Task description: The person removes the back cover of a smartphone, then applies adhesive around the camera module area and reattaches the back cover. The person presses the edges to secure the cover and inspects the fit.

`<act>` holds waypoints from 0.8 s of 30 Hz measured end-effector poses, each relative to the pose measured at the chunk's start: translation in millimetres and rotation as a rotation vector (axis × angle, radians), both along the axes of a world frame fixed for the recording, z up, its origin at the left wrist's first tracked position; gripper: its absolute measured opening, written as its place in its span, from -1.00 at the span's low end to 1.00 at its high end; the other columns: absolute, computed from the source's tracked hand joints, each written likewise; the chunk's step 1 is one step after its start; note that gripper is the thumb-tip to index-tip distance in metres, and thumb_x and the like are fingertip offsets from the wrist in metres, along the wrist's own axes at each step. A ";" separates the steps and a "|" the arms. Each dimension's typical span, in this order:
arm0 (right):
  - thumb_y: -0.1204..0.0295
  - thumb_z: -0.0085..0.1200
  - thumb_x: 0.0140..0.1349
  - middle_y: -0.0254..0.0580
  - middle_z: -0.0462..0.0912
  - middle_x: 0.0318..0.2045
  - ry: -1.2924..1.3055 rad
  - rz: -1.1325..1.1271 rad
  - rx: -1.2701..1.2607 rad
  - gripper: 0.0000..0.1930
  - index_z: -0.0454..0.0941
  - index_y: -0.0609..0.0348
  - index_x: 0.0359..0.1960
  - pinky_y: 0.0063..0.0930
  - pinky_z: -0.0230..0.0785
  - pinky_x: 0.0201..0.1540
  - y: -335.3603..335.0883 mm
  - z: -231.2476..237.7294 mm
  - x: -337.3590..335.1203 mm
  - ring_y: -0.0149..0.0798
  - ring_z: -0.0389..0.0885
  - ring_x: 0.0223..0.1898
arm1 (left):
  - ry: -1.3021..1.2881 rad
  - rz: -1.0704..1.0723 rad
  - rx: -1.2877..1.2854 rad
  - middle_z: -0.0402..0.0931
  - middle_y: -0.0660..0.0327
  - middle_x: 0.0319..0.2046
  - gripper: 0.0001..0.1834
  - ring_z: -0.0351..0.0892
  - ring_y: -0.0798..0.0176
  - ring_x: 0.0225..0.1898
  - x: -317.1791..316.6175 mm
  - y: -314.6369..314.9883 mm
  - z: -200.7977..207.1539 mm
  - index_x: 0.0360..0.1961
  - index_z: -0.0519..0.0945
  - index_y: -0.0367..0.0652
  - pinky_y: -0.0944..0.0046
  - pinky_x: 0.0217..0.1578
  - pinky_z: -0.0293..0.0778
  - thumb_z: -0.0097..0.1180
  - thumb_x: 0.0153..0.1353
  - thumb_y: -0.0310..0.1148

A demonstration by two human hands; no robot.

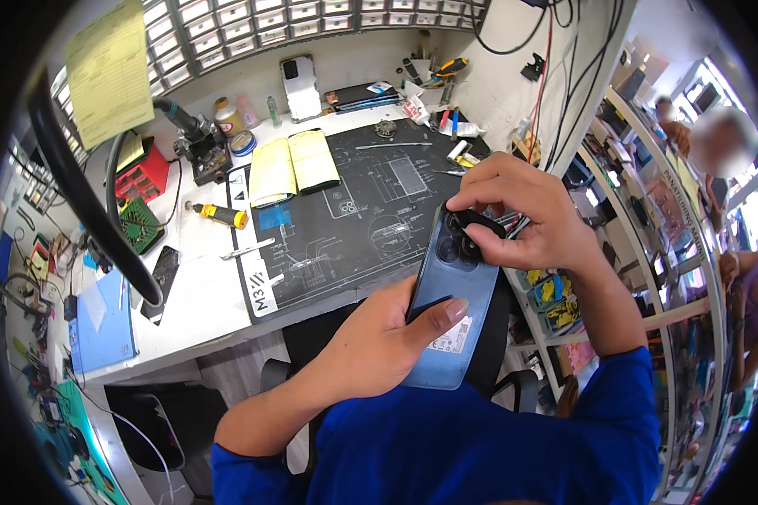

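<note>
A blue smartphone [456, 290] is held back side up over my lap, just off the bench's front edge. My left hand [377, 347] grips its lower left side, with the thumb lying on the back beside a white label [451, 335]. At the phone's top end are round dark camera lenses [451, 246]. My right hand [535, 215] is closed there, pinching a small black piece [480, 224] between thumb and fingers against the camera area. What kind of piece it is, I cannot tell. Thin metal shafts show under the right palm.
A black printed work mat [354, 227] covers the white bench. On it lie yellow papers [293, 167] and small tools. A yellow-black screwdriver [219, 215], a dark phone [162, 282] and a blue folder [101, 324] lie to the left. Shelves [648, 320] and other people are at the right.
</note>
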State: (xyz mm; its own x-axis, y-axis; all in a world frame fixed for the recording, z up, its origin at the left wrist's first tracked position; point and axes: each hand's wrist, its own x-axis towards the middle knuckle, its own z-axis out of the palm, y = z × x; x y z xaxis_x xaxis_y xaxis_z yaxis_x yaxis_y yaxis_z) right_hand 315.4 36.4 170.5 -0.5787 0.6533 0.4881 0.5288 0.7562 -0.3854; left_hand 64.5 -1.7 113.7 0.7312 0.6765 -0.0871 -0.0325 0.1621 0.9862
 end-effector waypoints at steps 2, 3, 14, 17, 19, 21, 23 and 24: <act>0.54 0.33 0.15 -0.25 0.66 -0.10 0.102 0.021 -0.113 -0.70 0.73 0.22 -0.05 -0.59 0.46 -0.25 7.2 -6.8 0.3 -0.44 0.61 -0.27 | -0.032 0.028 -0.067 0.57 0.25 -0.32 -0.55 0.45 0.43 -0.29 -3.5 -2.7 5.9 0.02 0.55 -0.27 0.30 -0.24 0.44 0.07 0.57 -0.01; 0.55 0.32 0.15 -0.24 0.66 -0.09 0.171 0.034 -0.175 -0.70 0.72 0.23 -0.04 -0.59 0.46 -0.24 10.1 -12.7 1.1 -0.44 0.61 -0.25 | -0.013 0.007 -0.046 0.55 0.27 -0.35 -0.58 0.43 0.44 -0.31 -5.6 -1.6 4.4 -0.01 0.55 -0.26 0.29 -0.27 0.42 0.07 0.57 -0.04; 0.59 0.17 0.27 -0.14 0.67 -0.02 0.427 0.035 -0.487 -0.75 0.67 0.36 -0.03 -0.44 0.40 0.18 16.5 -23.4 -2.3 -0.34 0.60 0.04 | 0.183 -0.086 -0.172 0.65 0.31 -0.26 -0.58 0.53 0.47 -0.23 -25.7 15.4 31.1 -0.04 0.67 -0.29 0.37 -0.14 0.47 0.19 0.50 -0.07; 0.59 0.17 0.28 -0.14 0.67 -0.02 0.390 0.054 -0.439 -0.76 0.67 0.36 -0.02 -0.42 0.40 0.19 16.8 -22.1 -4.6 -0.35 0.60 0.03 | 0.094 -0.079 0.231 0.65 0.31 -0.27 -0.58 0.54 0.47 -0.23 -27.8 14.1 12.2 -0.05 0.67 -0.29 0.36 -0.14 0.47 0.19 0.49 -0.07; 0.61 0.19 0.28 -0.16 0.66 -0.06 0.351 0.056 -0.376 -0.74 0.67 0.35 0.00 -0.49 0.42 0.12 13.4 -19.5 -2.9 -0.37 0.59 0.00 | 0.060 -0.099 0.329 0.65 0.31 -0.28 -0.58 0.54 0.48 -0.24 -27.1 14.3 10.6 -0.05 0.67 -0.29 0.37 -0.14 0.47 0.18 0.50 -0.07; 0.62 0.19 0.26 -0.17 0.65 -0.08 0.319 0.049 -0.318 -0.73 0.68 0.34 0.00 -0.54 0.43 0.06 11.6 -17.4 -3.9 -0.40 0.59 -0.03 | 0.075 -0.108 0.397 0.65 0.31 -0.29 -0.59 0.54 0.49 -0.25 -27.4 15.0 13.3 -0.06 0.67 -0.29 0.37 -0.16 0.47 0.18 0.50 -0.08; 0.61 0.23 0.21 -0.19 0.65 -0.10 0.265 0.032 -0.250 -0.70 0.71 0.30 0.00 -0.59 0.45 -0.07 9.5 -14.4 -3.5 -0.42 0.61 -0.10 | 0.102 -0.120 0.444 0.64 0.32 -0.30 -0.60 0.53 0.50 -0.26 -28.6 15.1 16.9 -0.08 0.66 -0.28 0.37 -0.18 0.47 0.18 0.50 -0.08; 0.61 0.25 0.19 -0.20 0.64 -0.11 0.236 0.024 -0.215 -0.69 0.72 0.27 -0.01 -0.61 0.46 -0.14 8.6 -12.0 -3.1 -0.44 0.61 -0.13 | 0.111 -0.131 0.436 0.63 0.33 -0.31 -0.60 0.52 0.50 -0.27 -29.2 15.1 19.2 -0.08 0.66 -0.28 0.37 -0.19 0.47 0.18 0.50 -0.08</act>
State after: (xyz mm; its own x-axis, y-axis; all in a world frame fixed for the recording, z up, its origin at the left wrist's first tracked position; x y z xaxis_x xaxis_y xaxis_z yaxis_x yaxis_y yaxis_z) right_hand 312.3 45.1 158.5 -0.4826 0.7434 0.4632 0.3884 0.6556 -0.6475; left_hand 35.3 13.4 132.8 0.8151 0.5702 0.1024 0.0697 -0.2721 0.9598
